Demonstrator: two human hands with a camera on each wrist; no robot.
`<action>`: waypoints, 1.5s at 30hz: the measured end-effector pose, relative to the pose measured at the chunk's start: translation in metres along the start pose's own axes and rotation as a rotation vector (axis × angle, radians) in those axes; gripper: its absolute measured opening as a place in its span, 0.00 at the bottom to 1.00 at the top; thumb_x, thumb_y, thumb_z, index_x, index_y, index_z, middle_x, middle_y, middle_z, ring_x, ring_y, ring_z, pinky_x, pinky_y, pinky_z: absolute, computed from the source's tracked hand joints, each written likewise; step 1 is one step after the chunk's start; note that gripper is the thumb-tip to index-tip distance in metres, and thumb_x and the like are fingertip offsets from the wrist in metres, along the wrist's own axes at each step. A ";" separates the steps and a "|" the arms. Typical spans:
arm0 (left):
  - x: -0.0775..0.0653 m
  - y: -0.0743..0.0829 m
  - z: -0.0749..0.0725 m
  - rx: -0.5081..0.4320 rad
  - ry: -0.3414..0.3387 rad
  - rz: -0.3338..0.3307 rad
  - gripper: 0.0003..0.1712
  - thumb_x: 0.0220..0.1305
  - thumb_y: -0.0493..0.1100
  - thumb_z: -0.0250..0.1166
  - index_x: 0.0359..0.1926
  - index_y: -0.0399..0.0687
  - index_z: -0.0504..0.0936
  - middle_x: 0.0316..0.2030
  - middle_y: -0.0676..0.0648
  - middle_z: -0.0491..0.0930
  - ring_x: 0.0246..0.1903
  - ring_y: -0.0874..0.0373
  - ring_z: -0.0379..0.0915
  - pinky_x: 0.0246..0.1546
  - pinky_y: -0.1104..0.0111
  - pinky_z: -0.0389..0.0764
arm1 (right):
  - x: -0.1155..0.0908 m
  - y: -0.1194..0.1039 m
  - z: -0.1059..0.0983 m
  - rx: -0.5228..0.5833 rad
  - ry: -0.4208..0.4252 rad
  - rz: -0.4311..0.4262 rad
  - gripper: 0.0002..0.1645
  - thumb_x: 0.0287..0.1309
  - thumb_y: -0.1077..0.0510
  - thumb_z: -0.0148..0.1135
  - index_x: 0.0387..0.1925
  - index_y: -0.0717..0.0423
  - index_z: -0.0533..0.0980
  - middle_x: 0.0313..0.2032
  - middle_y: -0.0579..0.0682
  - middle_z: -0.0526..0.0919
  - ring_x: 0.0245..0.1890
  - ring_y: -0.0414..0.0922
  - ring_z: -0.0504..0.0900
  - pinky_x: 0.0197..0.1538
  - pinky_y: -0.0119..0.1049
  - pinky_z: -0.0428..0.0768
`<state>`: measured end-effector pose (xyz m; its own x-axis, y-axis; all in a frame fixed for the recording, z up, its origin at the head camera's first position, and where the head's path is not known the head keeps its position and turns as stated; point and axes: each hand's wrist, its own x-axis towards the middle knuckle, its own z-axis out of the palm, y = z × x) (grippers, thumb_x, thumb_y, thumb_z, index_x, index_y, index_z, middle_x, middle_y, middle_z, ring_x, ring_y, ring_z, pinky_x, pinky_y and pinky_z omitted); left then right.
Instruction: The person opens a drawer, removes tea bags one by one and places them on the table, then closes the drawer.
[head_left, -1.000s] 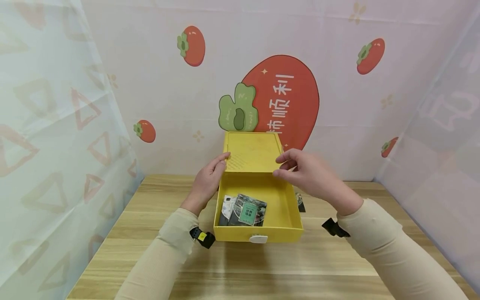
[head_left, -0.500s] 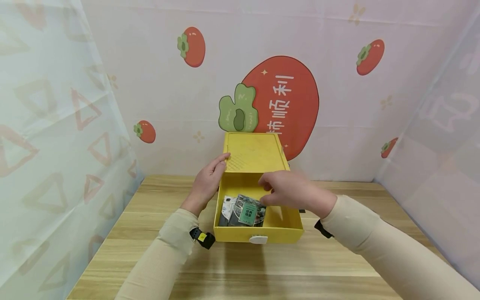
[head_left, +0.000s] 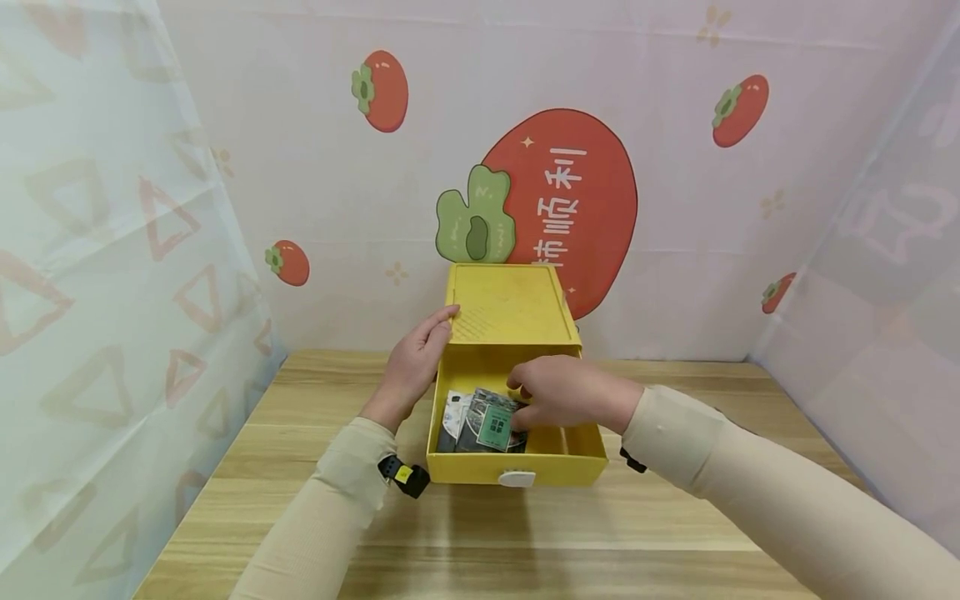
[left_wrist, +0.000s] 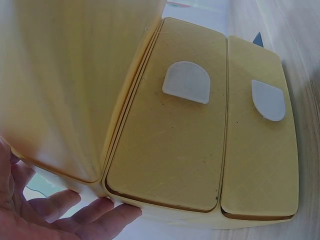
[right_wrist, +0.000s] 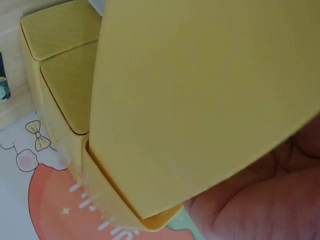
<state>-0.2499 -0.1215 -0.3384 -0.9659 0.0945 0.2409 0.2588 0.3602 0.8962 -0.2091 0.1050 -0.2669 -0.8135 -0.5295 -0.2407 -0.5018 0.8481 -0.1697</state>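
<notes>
A small yellow drawer cabinet (head_left: 510,300) stands with its top drawer (head_left: 517,469) pulled out. Lower down, a middle drawer (left_wrist: 175,135) and a bottom drawer (left_wrist: 257,150) are shut. Inside the top drawer lie a dark picture card with a green label (head_left: 495,427) and a pale card (head_left: 453,417), partly under it. My left hand (head_left: 416,358) steadies the cabinet's left side, its fingers (left_wrist: 117,217) fairly straight along the edge. My right hand (head_left: 566,392) reaches into the drawer, thumb over the green label and fingers bent near the card's back edge, a gap between them.
The cabinet is on a wooden table (head_left: 315,517), its back close to a fabric wall (head_left: 337,192) printed with persimmons. Part of a dark printed thing (right_wrist: 4,82) lies on the table beside the cabinet. White pull tabs (head_left: 517,478) stick out from the drawer fronts.
My right hand has left the cabinet's right top edge and moved down and left into the drawer, over the dark card. The left hand and the drawer stay put.
</notes>
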 end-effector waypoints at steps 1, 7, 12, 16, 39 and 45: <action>0.000 0.000 0.000 0.001 0.003 0.000 0.27 0.82 0.61 0.45 0.75 0.68 0.72 0.76 0.55 0.67 0.77 0.54 0.59 0.76 0.51 0.62 | 0.001 0.000 0.001 0.000 -0.004 -0.001 0.28 0.62 0.44 0.73 0.57 0.56 0.81 0.39 0.46 0.83 0.39 0.45 0.79 0.52 0.43 0.81; 0.000 0.000 0.000 -0.005 -0.006 -0.004 0.27 0.82 0.61 0.45 0.75 0.68 0.71 0.76 0.55 0.66 0.77 0.53 0.59 0.76 0.50 0.63 | 0.003 -0.001 0.004 0.001 -0.015 -0.013 0.30 0.61 0.43 0.74 0.57 0.56 0.81 0.43 0.46 0.86 0.41 0.43 0.80 0.57 0.43 0.81; 0.000 0.000 0.000 -0.004 -0.010 0.002 0.27 0.82 0.60 0.45 0.76 0.67 0.71 0.76 0.54 0.66 0.77 0.53 0.59 0.76 0.51 0.62 | 0.004 -0.002 0.006 0.029 -0.034 0.021 0.29 0.59 0.42 0.76 0.56 0.51 0.81 0.43 0.45 0.86 0.41 0.43 0.80 0.57 0.43 0.82; -0.001 0.002 0.000 -0.002 -0.011 0.007 0.27 0.82 0.60 0.45 0.76 0.66 0.71 0.76 0.54 0.67 0.77 0.53 0.59 0.76 0.51 0.62 | 0.003 -0.001 0.007 0.047 -0.034 0.037 0.28 0.58 0.42 0.77 0.56 0.49 0.80 0.43 0.45 0.86 0.41 0.44 0.80 0.58 0.44 0.82; -0.002 0.002 0.000 0.000 0.005 0.010 0.27 0.83 0.60 0.45 0.75 0.67 0.72 0.76 0.53 0.67 0.77 0.53 0.59 0.75 0.50 0.63 | -0.001 0.003 0.000 0.126 -0.018 0.014 0.16 0.60 0.48 0.76 0.47 0.47 0.81 0.39 0.43 0.85 0.38 0.42 0.80 0.46 0.39 0.81; -0.002 0.002 0.000 0.001 0.002 0.011 0.27 0.83 0.60 0.45 0.75 0.67 0.71 0.76 0.54 0.67 0.77 0.52 0.59 0.75 0.49 0.63 | -0.005 0.005 -0.001 0.161 -0.005 -0.050 0.09 0.60 0.50 0.75 0.37 0.46 0.82 0.31 0.41 0.81 0.31 0.40 0.76 0.37 0.36 0.75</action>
<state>-0.2478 -0.1213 -0.3367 -0.9630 0.0966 0.2516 0.2695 0.3596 0.8933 -0.2081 0.1115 -0.2653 -0.7870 -0.5715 -0.2324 -0.4880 0.8071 -0.3323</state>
